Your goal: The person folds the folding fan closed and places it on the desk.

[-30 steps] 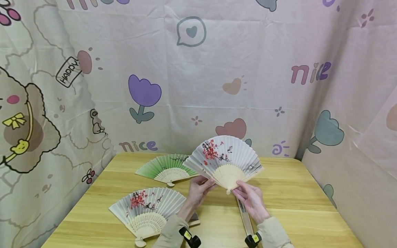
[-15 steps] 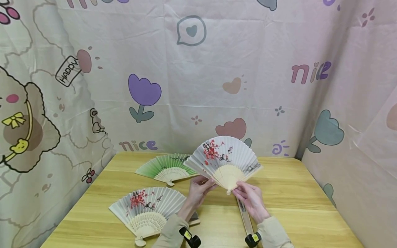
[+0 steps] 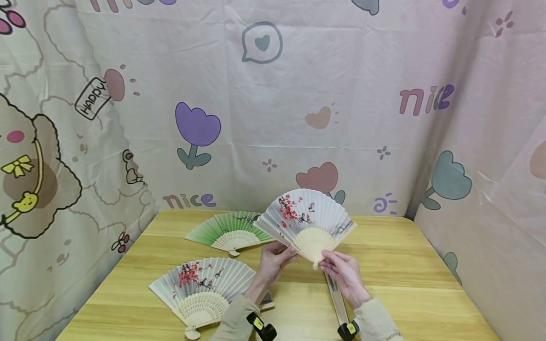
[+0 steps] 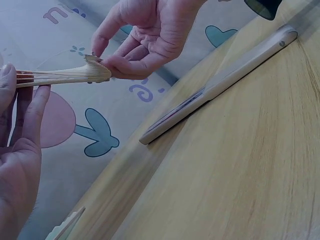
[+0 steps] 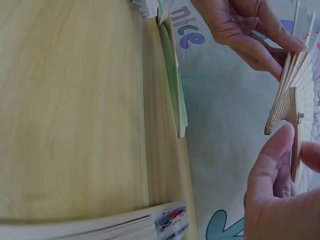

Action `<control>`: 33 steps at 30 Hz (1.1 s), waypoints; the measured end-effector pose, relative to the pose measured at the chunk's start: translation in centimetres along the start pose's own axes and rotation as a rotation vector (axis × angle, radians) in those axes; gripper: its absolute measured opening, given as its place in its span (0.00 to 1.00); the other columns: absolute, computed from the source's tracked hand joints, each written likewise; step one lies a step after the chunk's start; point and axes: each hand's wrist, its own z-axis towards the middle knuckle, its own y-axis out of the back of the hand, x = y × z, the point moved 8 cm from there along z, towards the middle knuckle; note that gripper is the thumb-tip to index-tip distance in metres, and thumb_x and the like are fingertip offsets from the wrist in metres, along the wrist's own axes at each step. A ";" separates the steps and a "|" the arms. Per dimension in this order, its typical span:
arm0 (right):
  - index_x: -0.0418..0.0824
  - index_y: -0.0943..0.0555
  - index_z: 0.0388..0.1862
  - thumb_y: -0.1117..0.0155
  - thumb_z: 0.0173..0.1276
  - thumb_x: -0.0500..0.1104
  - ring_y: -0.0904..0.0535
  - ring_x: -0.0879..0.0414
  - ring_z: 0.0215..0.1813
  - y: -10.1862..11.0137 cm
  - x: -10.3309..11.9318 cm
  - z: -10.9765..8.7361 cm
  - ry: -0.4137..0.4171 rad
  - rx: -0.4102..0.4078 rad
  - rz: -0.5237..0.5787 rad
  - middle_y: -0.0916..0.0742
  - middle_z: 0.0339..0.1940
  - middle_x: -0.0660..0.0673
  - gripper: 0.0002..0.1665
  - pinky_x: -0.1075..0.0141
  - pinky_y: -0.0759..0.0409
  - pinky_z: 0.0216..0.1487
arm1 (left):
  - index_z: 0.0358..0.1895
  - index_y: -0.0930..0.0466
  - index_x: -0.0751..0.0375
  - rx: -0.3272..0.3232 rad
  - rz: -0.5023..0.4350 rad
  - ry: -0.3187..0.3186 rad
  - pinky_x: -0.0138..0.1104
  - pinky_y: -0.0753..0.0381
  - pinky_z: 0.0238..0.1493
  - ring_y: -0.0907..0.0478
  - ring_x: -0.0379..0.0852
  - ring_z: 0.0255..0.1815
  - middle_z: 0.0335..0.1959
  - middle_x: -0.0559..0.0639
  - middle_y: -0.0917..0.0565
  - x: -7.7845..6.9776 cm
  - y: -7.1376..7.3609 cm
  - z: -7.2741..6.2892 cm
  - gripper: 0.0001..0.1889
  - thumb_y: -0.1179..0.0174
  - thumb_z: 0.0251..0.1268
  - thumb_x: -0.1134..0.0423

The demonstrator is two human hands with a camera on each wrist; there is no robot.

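Note:
A spread folding fan (image 3: 315,222), white with red blossoms and pale ribs, is held up above the table by both hands. My left hand (image 3: 275,263) pinches its left outer rib between thumb and fingers. With thumb and fingertips, my right hand (image 3: 343,272) pinches the right outer rib close to the pivot. In the left wrist view the held fan's ribs (image 4: 65,76) are seen edge-on. The right wrist view shows its rib ends (image 5: 285,107) bunched near the pivot, between the two hands.
A spread green fan (image 3: 232,229) lies at the back left. Nearer, a second blossom-patterned fan (image 3: 204,293) lies spread, partly behind the left sleeve. One folded fan (image 3: 338,300) lies below the right hand. A patterned cloth (image 3: 264,118) hangs behind the wooden table (image 3: 405,284).
The held fan has narrowed slightly, its right edge coming inward. My right hand has shifted a little to the left; the left hand stays in place.

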 end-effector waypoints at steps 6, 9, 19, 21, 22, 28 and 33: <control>0.45 0.15 0.24 0.38 0.70 0.30 0.16 0.64 0.27 -0.4 -0.3 0.1 -0.014 0.042 0.027 0.12 0.23 0.52 0.16 0.78 0.12 0.33 | 0.48 0.12 0.49 -0.003 -0.002 -0.009 0.35 0.10 0.53 0.11 0.41 0.44 0.44 0.47 0.09 -0.1 -0.1 0.0 0.22 0.44 0.66 0.82; 0.45 0.16 0.24 0.40 0.71 0.29 0.15 0.63 0.29 -0.5 -0.2 0.0 -0.025 0.052 0.044 0.11 0.24 0.52 0.17 0.77 0.11 0.35 | 0.48 0.12 0.50 -0.006 -0.011 -0.008 0.36 0.10 0.53 0.11 0.42 0.45 0.44 0.48 0.09 0.0 0.0 0.1 0.23 0.44 0.65 0.83; 0.44 0.17 0.25 0.40 0.71 0.29 0.14 0.62 0.31 -0.7 -0.1 -0.5 -0.049 0.056 0.054 0.10 0.26 0.51 0.17 0.75 0.09 0.39 | 0.53 0.16 0.48 -0.038 -0.005 0.021 0.38 0.10 0.55 0.12 0.42 0.48 0.48 0.46 0.11 0.3 0.1 0.1 0.22 0.44 0.67 0.81; 0.44 0.17 0.25 0.39 0.71 0.29 0.14 0.62 0.30 -0.7 0.0 -0.5 -0.035 0.051 0.046 0.11 0.25 0.51 0.16 0.75 0.09 0.38 | 0.53 0.16 0.47 -0.047 0.003 0.031 0.39 0.10 0.56 0.13 0.40 0.49 0.49 0.45 0.11 0.3 0.1 0.1 0.21 0.44 0.70 0.78; 0.44 0.17 0.25 0.39 0.71 0.30 0.14 0.62 0.30 -0.7 0.0 -0.5 -0.030 0.047 0.042 0.11 0.25 0.50 0.16 0.75 0.09 0.38 | 0.53 0.16 0.46 -0.055 0.006 0.038 0.39 0.10 0.56 0.13 0.39 0.49 0.49 0.44 0.12 0.4 0.2 0.1 0.19 0.45 0.71 0.76; 0.43 0.17 0.26 0.38 0.69 0.30 0.15 0.62 0.29 -0.7 0.0 -0.5 -0.007 0.031 0.021 0.11 0.25 0.50 0.13 0.75 0.09 0.37 | 0.53 0.17 0.44 -0.119 0.004 0.080 0.40 0.09 0.55 0.15 0.36 0.49 0.47 0.41 0.12 0.7 0.5 0.2 0.15 0.47 0.77 0.69; 0.42 0.17 0.26 0.38 0.69 0.29 0.15 0.62 0.29 -0.7 0.1 -0.7 -0.005 0.027 0.020 0.11 0.25 0.50 0.13 0.75 0.10 0.37 | 0.51 0.18 0.48 -0.146 -0.005 0.094 0.39 0.08 0.53 0.15 0.36 0.46 0.44 0.42 0.12 0.8 0.6 0.2 0.14 0.50 0.78 0.70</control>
